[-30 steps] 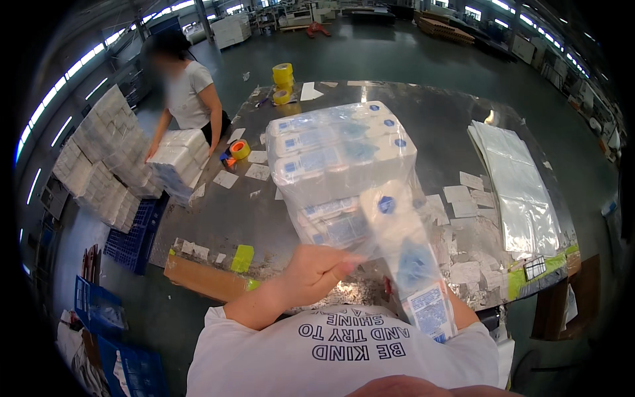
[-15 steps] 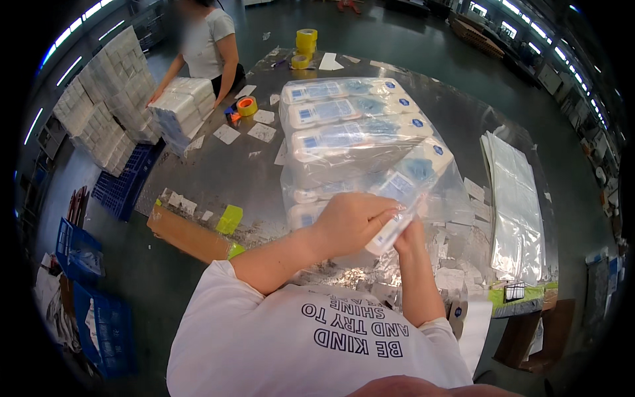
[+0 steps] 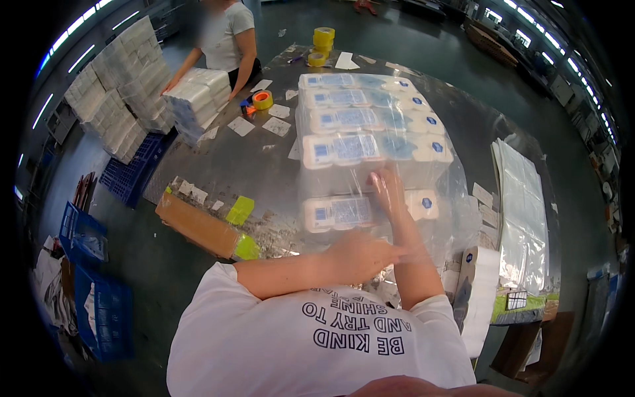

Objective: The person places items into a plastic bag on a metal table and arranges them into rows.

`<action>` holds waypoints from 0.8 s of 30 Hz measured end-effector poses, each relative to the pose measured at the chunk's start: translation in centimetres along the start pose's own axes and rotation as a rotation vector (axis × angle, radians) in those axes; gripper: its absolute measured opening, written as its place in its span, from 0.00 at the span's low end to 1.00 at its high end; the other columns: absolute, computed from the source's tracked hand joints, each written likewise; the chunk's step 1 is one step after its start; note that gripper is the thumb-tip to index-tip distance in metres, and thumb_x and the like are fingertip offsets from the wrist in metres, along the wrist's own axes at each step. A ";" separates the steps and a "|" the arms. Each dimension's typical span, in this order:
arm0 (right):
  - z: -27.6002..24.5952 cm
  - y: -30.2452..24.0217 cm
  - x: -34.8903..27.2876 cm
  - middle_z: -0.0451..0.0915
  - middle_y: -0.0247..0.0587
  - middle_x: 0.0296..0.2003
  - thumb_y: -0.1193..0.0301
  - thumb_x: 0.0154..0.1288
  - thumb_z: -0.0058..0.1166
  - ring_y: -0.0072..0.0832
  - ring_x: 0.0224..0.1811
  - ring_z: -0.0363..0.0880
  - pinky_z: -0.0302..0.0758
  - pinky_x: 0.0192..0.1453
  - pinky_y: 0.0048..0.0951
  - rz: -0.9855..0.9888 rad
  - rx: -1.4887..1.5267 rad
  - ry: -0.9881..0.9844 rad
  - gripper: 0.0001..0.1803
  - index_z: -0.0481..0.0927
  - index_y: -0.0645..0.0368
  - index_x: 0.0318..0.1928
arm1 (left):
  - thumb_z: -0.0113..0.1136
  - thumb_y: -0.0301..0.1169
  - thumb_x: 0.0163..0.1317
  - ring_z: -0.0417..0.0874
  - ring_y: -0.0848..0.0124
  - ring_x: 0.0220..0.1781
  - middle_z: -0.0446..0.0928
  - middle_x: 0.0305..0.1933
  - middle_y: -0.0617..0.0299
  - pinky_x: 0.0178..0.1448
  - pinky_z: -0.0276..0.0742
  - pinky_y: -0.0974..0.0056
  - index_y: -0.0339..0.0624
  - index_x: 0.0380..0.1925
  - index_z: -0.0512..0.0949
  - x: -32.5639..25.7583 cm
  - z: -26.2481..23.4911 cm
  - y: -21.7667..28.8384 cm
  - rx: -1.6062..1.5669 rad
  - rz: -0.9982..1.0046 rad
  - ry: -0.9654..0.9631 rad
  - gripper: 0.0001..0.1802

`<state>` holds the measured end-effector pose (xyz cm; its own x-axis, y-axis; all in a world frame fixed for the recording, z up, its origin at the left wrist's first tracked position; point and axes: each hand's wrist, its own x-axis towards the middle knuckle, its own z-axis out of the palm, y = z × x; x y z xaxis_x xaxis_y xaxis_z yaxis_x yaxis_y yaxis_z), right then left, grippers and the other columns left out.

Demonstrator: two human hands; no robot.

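Note:
A large clear plastic bag (image 3: 456,198) lies on the table with several white, blue-printed packs (image 3: 360,149) in rows inside it. The packs have scalloped edges, like wrapped rolls. My right hand (image 3: 389,185) reaches into the bag between the nearest pack (image 3: 337,213) and the row beyond it, thumb apart and touching the packs; film partly veils its fingers. My left hand (image 3: 362,257) is at the bag's near side, beside my right forearm. Motion blurs its fingers, so whether it grips the film cannot be made out.
Flat clear bags (image 3: 519,205) are stacked at the right, near an upright white pack (image 3: 479,291). Yellow tape rolls (image 3: 323,43), a tape dispenser (image 3: 259,101) and a cardboard strip (image 3: 195,225) lie about the table. A co-worker (image 3: 228,40) handles a white bundle (image 3: 198,92) at far left.
The pack that both hands held tilted now lies flat in line with the others. My right hand has moved farther into the bag; my left has drawn back toward me. The view has shifted slightly.

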<state>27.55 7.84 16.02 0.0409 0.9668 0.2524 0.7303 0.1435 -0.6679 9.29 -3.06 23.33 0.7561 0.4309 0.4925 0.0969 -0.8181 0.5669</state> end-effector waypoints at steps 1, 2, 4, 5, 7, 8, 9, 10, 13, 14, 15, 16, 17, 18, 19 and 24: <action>1.2 0.6 -0.3 0.80 0.54 0.44 0.64 0.64 0.51 0.47 0.48 0.79 0.74 0.51 0.43 -0.012 0.056 0.002 0.16 0.80 0.62 0.45 | 0.54 0.37 0.66 0.82 0.58 0.32 0.82 0.33 0.59 0.36 0.78 0.57 0.52 0.50 0.81 0.0 0.0 -0.2 0.023 -0.041 -0.044 0.14; 2.3 1.2 0.0 0.79 0.55 0.46 0.65 0.63 0.50 0.48 0.49 0.78 0.73 0.53 0.43 -0.030 0.111 0.008 0.17 0.79 0.62 0.48 | 0.54 0.37 0.66 0.82 0.58 0.33 0.83 0.33 0.60 0.36 0.78 0.56 0.52 0.49 0.81 0.2 -0.2 -0.6 0.052 -0.077 -0.084 0.14; 3.2 2.3 -0.4 0.76 0.57 0.52 0.67 0.62 0.50 0.50 0.54 0.75 0.71 0.58 0.43 -0.168 0.067 0.015 0.21 0.76 0.62 0.55 | 0.53 0.38 0.67 0.82 0.58 0.34 0.83 0.34 0.60 0.37 0.77 0.56 0.52 0.49 0.81 0.0 0.3 -1.6 0.104 -0.126 -0.149 0.14; 3.4 2.9 -1.5 0.74 0.58 0.55 0.70 0.61 0.51 0.51 0.56 0.72 0.69 0.60 0.44 -0.287 -0.028 0.015 0.24 0.73 0.61 0.58 | 0.52 0.38 0.67 0.83 0.58 0.36 0.83 0.35 0.61 0.38 0.77 0.55 0.53 0.49 0.81 -0.7 1.1 -2.5 0.130 -0.142 -0.174 0.15; 3.1 3.6 -3.4 0.70 0.59 0.59 0.74 0.59 0.52 0.53 0.61 0.68 0.66 0.65 0.44 -0.373 -0.083 0.055 0.29 0.68 0.60 0.63 | 0.52 0.38 0.67 0.83 0.58 0.38 0.84 0.37 0.61 0.40 0.78 0.55 0.54 0.49 0.81 -1.8 2.3 -4.6 0.166 -0.212 -0.213 0.15; 2.0 4.1 -4.6 0.68 0.59 0.61 0.75 0.58 0.52 0.53 0.63 0.65 0.64 0.67 0.43 -0.335 -0.049 0.094 0.31 0.66 0.60 0.65 | 0.52 0.38 0.66 0.83 0.58 0.39 0.84 0.38 0.61 0.40 0.78 0.55 0.54 0.49 0.81 -2.4 2.8 -5.8 0.168 -0.262 -0.226 0.14; 1.1 4.9 -5.7 0.66 0.59 0.62 0.77 0.57 0.52 0.54 0.65 0.63 0.62 0.69 0.43 -0.294 -0.010 0.131 0.34 0.64 0.59 0.67 | 0.52 0.38 0.66 0.83 0.58 0.40 0.84 0.38 0.61 0.41 0.78 0.55 0.55 0.49 0.81 -3.0 3.3 -6.9 0.169 -0.315 -0.244 0.14; 0.3 6.2 -6.4 0.67 0.58 0.62 0.76 0.57 0.53 0.53 0.66 0.62 0.62 0.69 0.42 -0.198 -0.092 0.190 0.33 0.65 0.59 0.66 | 0.52 0.38 0.66 0.83 0.58 0.41 0.84 0.39 0.61 0.42 0.78 0.55 0.55 0.49 0.81 -3.4 3.5 -8.2 0.216 -0.337 -0.217 0.14; -4.6 9.8 -11.3 0.73 0.53 0.58 0.74 0.57 0.55 0.46 0.62 0.71 0.68 0.65 0.40 0.026 -0.124 0.413 0.31 0.68 0.60 0.63 | 0.52 0.37 0.65 0.84 0.58 0.42 0.84 0.41 0.60 0.43 0.78 0.55 0.54 0.47 0.82 -4.1 3.6 -11.9 0.315 -0.375 -0.170 0.14; -6.5 12.0 -13.9 0.77 0.51 0.53 0.74 0.58 0.55 0.43 0.57 0.75 0.71 0.61 0.38 0.150 -0.133 0.409 0.27 0.71 0.61 0.60 | 0.52 0.37 0.65 0.84 0.58 0.42 0.84 0.41 0.59 0.44 0.78 0.55 0.54 0.46 0.82 -4.0 3.6 -12.8 0.331 -0.382 -0.166 0.13; -8.5 14.7 -16.5 0.80 0.49 0.48 0.74 0.59 0.54 0.40 0.53 0.79 0.73 0.57 0.36 0.271 -0.141 0.401 0.23 0.74 0.62 0.57 | 0.53 0.37 0.65 0.84 0.58 0.43 0.84 0.41 0.59 0.44 0.78 0.55 0.54 0.46 0.83 -3.9 3.5 -13.4 0.347 -0.391 -0.159 0.13; -10.8 18.5 -19.1 0.81 0.50 0.47 0.72 0.60 0.55 0.39 0.49 0.81 0.76 0.52 0.35 0.491 -0.070 0.347 0.21 0.77 0.60 0.55 | 0.51 0.36 0.65 0.83 0.57 0.43 0.84 0.42 0.58 0.45 0.78 0.55 0.54 0.46 0.82 -3.7 3.4 -13.6 0.348 -0.409 -0.162 0.14; -13.2 21.8 -22.0 0.82 0.50 0.45 0.70 0.60 0.56 0.38 0.45 0.83 0.78 0.48 0.34 0.712 0.006 0.300 0.19 0.79 0.58 0.53 | 0.49 0.36 0.65 0.83 0.56 0.43 0.83 0.42 0.57 0.45 0.78 0.54 0.54 0.47 0.82 -3.0 3.4 -13.5 0.348 -0.419 -0.167 0.15; -15.7 22.6 -24.1 0.82 0.53 0.46 0.68 0.61 0.56 0.40 0.46 0.82 0.77 0.49 0.35 0.755 -0.044 0.335 0.18 0.80 0.60 0.51 | 0.47 0.35 0.65 0.83 0.56 0.44 0.83 0.42 0.56 0.46 0.77 0.53 0.55 0.48 0.81 -2.7 3.3 -13.7 0.352 -0.440 -0.164 0.16; -18.0 22.9 -26.3 0.81 0.56 0.47 0.67 0.62 0.55 0.41 0.48 0.82 0.76 0.50 0.35 0.800 -0.095 0.369 0.17 0.81 0.62 0.49 | 0.48 0.35 0.65 0.83 0.55 0.43 0.83 0.42 0.56 0.46 0.77 0.53 0.54 0.48 0.82 -2.5 3.5 -14.0 0.339 -0.441 -0.130 0.16; -21.0 23.3 -36.0 0.78 0.62 0.52 0.52 0.61 0.57 0.50 0.55 0.77 0.71 0.59 0.41 1.150 -0.378 0.506 0.33 0.76 0.69 0.55 | 0.50 0.36 0.65 0.83 0.55 0.42 0.84 0.40 0.57 0.46 0.77 0.54 0.54 0.45 0.83 -0.9 3.8 -15.5 0.314 -0.451 -0.032 0.14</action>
<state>57.43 -28.11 6.06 0.9538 0.2981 -0.0383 0.2478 -0.8523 -0.4607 9.56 7.82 11.56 0.6137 0.7574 0.2230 0.6010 -0.6313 0.4903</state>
